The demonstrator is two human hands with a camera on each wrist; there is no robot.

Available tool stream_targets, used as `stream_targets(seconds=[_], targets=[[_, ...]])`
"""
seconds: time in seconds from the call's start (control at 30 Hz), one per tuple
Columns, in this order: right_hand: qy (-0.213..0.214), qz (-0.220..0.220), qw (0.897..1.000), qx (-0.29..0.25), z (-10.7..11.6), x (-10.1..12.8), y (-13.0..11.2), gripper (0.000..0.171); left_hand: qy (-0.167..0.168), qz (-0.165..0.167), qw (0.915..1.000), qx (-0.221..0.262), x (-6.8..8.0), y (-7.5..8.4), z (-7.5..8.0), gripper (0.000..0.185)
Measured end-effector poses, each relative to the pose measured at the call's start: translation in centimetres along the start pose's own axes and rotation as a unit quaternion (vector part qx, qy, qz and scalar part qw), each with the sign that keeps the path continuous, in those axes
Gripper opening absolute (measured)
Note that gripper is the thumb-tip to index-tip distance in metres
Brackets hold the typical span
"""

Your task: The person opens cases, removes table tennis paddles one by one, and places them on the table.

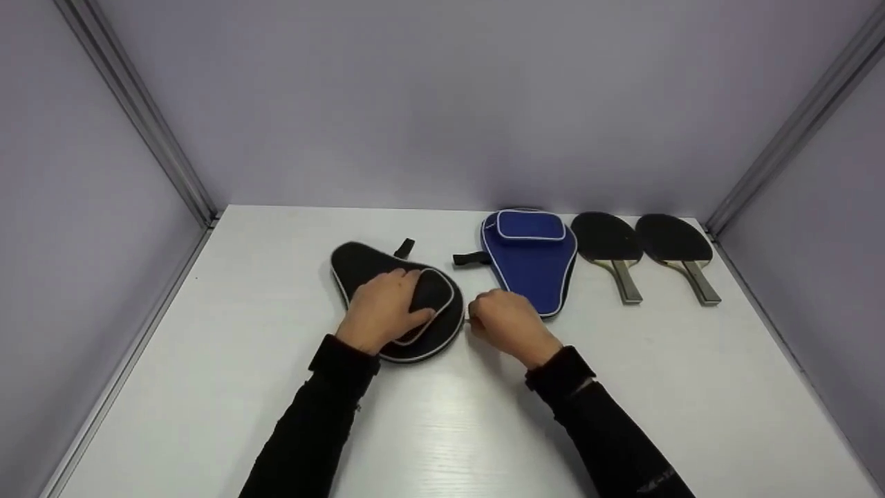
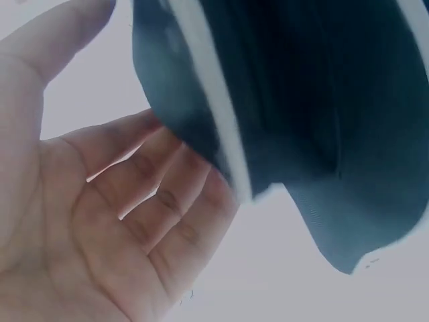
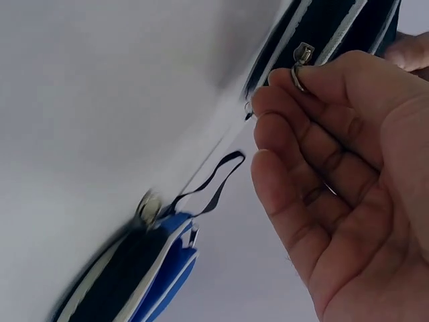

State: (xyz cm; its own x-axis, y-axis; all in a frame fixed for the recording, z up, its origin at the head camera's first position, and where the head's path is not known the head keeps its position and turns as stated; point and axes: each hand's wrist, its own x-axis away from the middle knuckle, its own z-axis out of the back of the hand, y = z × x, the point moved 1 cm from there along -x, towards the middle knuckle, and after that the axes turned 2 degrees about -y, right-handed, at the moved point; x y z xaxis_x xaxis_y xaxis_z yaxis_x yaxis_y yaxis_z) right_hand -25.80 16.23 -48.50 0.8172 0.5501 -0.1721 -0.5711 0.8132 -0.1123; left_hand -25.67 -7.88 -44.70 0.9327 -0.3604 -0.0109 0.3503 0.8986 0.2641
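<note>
Two hands work the black case (image 1: pixel 387 277); no writing legible.

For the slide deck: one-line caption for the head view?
Left hand rests on black paddle case; right hand at its zipper edge, beside blue case.

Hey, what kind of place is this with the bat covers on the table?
Probably a small recording booth, not a sports hall: a bare white table boxed in by plain grey panels on metal rails, with two table tennis bats laid out neatly.

A white table (image 1: pixel 207 387) sits boxed in by pale lilac walls (image 1: pixel 442 97) with metal corner rails (image 1: pixel 138 111).
</note>
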Motion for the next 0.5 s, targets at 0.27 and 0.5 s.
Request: stream_targets(seconds=[0.27, 0.5], targets=[[0.022, -0.057, 0.998, 0.011, 0.4, 0.6, 2.7, 0.017, -0.016, -0.046, 0.9988, 0.007, 0.4, 0.9, 0.2, 0.072], [0.023, -0.065, 0.998, 0.011, 0.1, 0.6, 3.3, 0.011, -0.031, -0.052, 0.9982, -0.005, 0.4, -0.7, 0.4, 0.072]])
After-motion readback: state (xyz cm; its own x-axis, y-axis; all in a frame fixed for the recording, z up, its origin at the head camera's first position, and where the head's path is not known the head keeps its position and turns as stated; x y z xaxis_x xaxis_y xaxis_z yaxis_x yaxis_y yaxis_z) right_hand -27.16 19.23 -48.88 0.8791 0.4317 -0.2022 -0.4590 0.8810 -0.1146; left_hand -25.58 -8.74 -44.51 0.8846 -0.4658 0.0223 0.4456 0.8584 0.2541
